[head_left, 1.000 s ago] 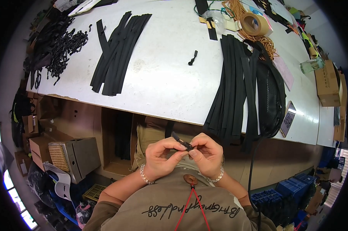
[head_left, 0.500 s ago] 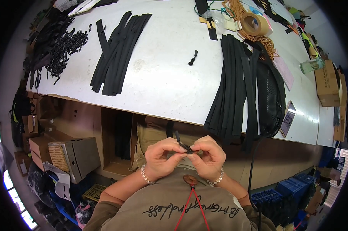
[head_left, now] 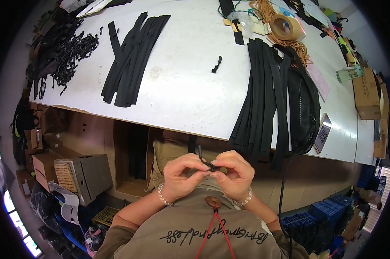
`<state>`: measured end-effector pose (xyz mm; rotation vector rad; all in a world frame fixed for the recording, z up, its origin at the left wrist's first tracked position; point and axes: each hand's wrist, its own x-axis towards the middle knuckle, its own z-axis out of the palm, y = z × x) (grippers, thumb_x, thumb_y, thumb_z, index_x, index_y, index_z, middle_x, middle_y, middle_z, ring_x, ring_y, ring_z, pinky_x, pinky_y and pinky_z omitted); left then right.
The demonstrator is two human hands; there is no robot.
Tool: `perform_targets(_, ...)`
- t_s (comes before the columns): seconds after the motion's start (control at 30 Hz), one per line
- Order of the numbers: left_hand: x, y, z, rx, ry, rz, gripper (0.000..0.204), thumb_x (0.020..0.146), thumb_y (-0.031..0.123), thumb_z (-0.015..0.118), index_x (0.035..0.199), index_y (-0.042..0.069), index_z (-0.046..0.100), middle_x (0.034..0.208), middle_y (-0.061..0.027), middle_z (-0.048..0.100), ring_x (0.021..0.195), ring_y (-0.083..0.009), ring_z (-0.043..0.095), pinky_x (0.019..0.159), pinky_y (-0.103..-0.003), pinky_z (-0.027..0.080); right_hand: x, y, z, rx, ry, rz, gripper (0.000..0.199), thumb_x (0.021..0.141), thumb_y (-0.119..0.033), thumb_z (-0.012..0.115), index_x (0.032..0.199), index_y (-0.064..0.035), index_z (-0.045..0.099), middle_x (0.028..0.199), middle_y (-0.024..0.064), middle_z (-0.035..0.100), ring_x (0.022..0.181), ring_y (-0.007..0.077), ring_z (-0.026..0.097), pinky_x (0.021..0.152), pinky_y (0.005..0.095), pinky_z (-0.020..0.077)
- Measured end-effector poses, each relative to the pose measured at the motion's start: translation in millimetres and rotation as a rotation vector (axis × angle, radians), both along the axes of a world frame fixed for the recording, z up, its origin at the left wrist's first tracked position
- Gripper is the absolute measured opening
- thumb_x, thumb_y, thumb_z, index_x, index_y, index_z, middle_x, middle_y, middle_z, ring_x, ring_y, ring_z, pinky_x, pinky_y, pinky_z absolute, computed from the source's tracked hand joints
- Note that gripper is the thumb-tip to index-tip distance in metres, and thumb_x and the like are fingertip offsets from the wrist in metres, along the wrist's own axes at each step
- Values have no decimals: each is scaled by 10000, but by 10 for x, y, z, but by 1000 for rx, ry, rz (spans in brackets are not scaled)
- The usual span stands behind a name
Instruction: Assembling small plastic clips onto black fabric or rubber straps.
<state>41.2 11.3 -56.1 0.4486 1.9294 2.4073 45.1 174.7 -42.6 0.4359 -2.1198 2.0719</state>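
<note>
In front of my chest, just off the table's near edge, both hands pinch a small black zipper pull [head_left: 200, 151]. My left hand [head_left: 180, 176] is closed, thumb and forefinger on the pull's left side, its loose tab sticking up above the fingers. Fingertips of my right hand [head_left: 233, 173] close on the other end, nearly touching the left ones. The lower part of the pull is mostly hidden between the fingers. Another black pull [head_left: 217, 64] lies alone on the white table [head_left: 190, 99]. At the far left is a heap of similar black pulls [head_left: 80, 49].
Flat black strips, probably zipper tape, lie in a left bundle [head_left: 136, 60] and a right bundle [head_left: 256, 99] overhanging the edge. Beside the latter are a black bag [head_left: 305, 108] and a phone-like card [head_left: 322, 134]. A tape roll [head_left: 285, 27] and tan cord [head_left: 264, 8] sit farther back.
Both hands stay pinched on the zipper pull. The right hand has shifted very slightly upward, and the pull's tab stands a little more upright. Nothing on the table has moved.
</note>
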Motion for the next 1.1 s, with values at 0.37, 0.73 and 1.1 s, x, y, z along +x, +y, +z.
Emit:
perform_targets(0.37, 1, 58, 15, 41, -179, 57, 176, 725, -105, 655, 860, -20, 580, 899, -95, 597, 762, -136, 588, 696, -254, 487, 82, -134, -62, -553, -496, -34, 97, 835, 26, 570, 929, 49, 577, 838, 95, 598, 629, 97, 557, 555, 212, 467)
perform_targets(0.73, -59, 62, 56, 203, -331, 69, 237, 758, -89, 634, 931, 13, 508, 933, -60, 547, 799, -85, 552, 716, -218, 472, -76, -120, 131, -609, -547, -40, 155, 838, 39, 558, 991, 62, 545, 821, 67, 593, 692, 96, 578, 618, 213, 487)
perform_targets(1.1, -1, 94, -82, 247, -519, 82, 275, 789, -71, 610, 1052, -22, 544, 922, -32, 572, 839, -74, 549, 754, -202, 473, -111, 25, 188, 100, -671, 114, 22, 843, 27, 536, 859, 39, 525, 783, 55, 572, 607, 111, 606, 518, 213, 474)
